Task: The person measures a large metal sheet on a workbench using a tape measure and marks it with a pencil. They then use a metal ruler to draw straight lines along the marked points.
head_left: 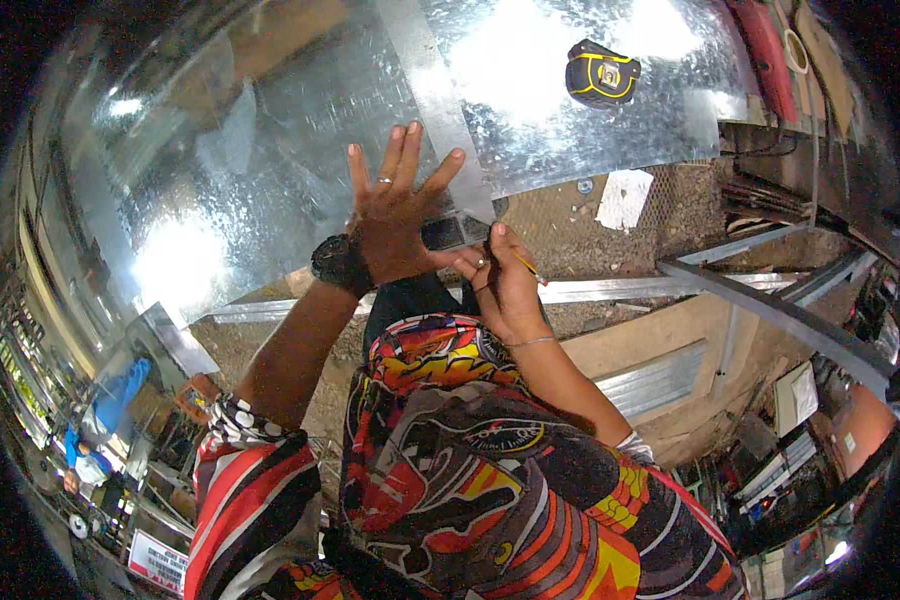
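— On the big metal sheet (270, 170), where are your hands?

— My left hand (395, 215) lies flat on it near the front edge, fingers spread wide, a ring on one finger and a black watch (340, 263) on the wrist. My right hand (505, 280) sits just beside it at the sheet's edge, fingers curled, pinching a yellow pencil (528, 267) whose tip points away to the right.

— What lies between the hands?

— A dark flat ruler (453, 232), touching the sheet's edge. My left thumb rests against it. A long metal strip (435, 100) runs up the sheet from that spot.

— Any other tools?

— One tape measure (602, 73), black and yellow, rests on the sheet well apart from my hands, up to the right.

— Labels or signs?

— One white paper scrap (623, 197) lies on the gravel ground just past the sheet's edge, squarish, with faint marks I cannot make out. At the lower left there is one white rectangular sign (158, 562) with red print, tilted. At the right a pale flat panel (803, 393) leans among clutter.

— And the count?

— Two hands, one pencil, one ruler, one tape measure, one sheet. A metal rail (610, 290) lies across the ground below my hands.
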Motion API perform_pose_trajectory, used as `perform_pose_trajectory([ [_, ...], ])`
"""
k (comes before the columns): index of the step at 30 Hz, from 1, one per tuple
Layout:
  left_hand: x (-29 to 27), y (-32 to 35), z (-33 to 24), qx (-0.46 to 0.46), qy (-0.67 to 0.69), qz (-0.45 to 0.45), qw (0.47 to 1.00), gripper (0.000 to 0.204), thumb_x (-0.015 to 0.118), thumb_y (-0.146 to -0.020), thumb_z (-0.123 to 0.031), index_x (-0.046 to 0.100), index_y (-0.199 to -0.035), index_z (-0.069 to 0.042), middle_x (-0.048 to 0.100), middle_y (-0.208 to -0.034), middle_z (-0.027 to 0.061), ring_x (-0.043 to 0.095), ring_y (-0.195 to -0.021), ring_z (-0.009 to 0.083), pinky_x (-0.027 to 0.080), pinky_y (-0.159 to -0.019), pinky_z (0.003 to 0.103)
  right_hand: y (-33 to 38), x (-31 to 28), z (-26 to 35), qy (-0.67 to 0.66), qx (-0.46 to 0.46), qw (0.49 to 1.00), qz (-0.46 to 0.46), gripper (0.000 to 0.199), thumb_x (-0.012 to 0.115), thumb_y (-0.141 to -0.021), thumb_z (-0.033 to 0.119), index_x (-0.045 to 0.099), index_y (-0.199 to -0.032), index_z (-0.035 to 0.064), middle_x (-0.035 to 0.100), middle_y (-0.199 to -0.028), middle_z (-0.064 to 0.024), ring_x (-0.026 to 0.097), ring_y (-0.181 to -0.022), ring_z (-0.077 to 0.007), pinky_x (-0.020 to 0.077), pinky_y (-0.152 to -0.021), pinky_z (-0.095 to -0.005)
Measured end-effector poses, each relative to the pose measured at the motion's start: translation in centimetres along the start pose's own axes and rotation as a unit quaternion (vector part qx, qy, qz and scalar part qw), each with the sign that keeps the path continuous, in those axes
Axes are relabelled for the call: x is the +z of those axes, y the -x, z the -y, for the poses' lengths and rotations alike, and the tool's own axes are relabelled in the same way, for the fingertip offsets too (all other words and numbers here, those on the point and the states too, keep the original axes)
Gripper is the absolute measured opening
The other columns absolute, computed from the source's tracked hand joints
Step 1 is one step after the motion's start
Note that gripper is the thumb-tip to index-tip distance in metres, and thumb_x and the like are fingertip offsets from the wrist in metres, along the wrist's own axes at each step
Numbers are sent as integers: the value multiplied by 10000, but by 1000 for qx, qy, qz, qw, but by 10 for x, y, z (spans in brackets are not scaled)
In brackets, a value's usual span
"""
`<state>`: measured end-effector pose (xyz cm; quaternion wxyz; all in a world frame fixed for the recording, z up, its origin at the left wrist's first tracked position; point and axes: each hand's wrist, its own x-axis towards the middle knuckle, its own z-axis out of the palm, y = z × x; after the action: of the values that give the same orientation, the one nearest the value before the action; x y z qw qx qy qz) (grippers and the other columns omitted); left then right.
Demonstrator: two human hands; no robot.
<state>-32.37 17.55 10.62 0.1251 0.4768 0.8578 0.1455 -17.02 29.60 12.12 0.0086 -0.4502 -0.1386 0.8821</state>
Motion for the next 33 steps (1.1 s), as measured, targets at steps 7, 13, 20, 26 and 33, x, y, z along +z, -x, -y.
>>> perform_pose_trajectory([
  [7,0,-5,1,17,-36,-20,999,1264,779,-495,-846,395,-1580,-324,274,-1668,184,221,-1562,348,52,-1183,726,-9,-7,0,-13,-3,1000,-7,244,571,-1073,327,588,-1161,100,659,-959,-87,673,-894,-228,558,-932,-448],
  [13,1,-6,-1,9,-34,-19,999,1275,783,-476,-852,407,-1575,-326,261,-1674,167,219,-1560,347,41,-1190,718,-10,-4,1,-13,-9,1000,-11,251,575,-1071,325,585,-1134,82,662,-920,-101,683,-869,-239,569,-921,-460],
  [20,-2,-9,1,-1,-23,17,1000,1293,827,-485,-805,335,-1600,-372,251,-1678,175,215,-1560,384,101,-1123,805,-15,-10,-3,-17,-16,1000,-9,277,580,-1068,338,587,-1143,72,660,-942,-107,683,-866,-249,568,-922,-470],
  [26,-8,-13,1,-4,-45,59,997,1275,765,-521,-857,328,-1613,-367,190,-1698,212,199,-1555,452,105,-1105,828,-19,-15,-8,-13,-26,1000,4,295,563,-1075,348,595,-1176,72,647,-989,-94,665,-897,-235,560,-940,-482],
  [33,-13,-17,3,5,-48,72,996,1247,806,-543,-805,351,-1610,-350,162,-1708,217,176,-1562,458,83,-1126,814,-26,-21,-13,-16,-25,999,-15,320,560,-1076,355,583,-1218,69,628,-1004,-84,650,-891,-230,550,-946,-481],
])
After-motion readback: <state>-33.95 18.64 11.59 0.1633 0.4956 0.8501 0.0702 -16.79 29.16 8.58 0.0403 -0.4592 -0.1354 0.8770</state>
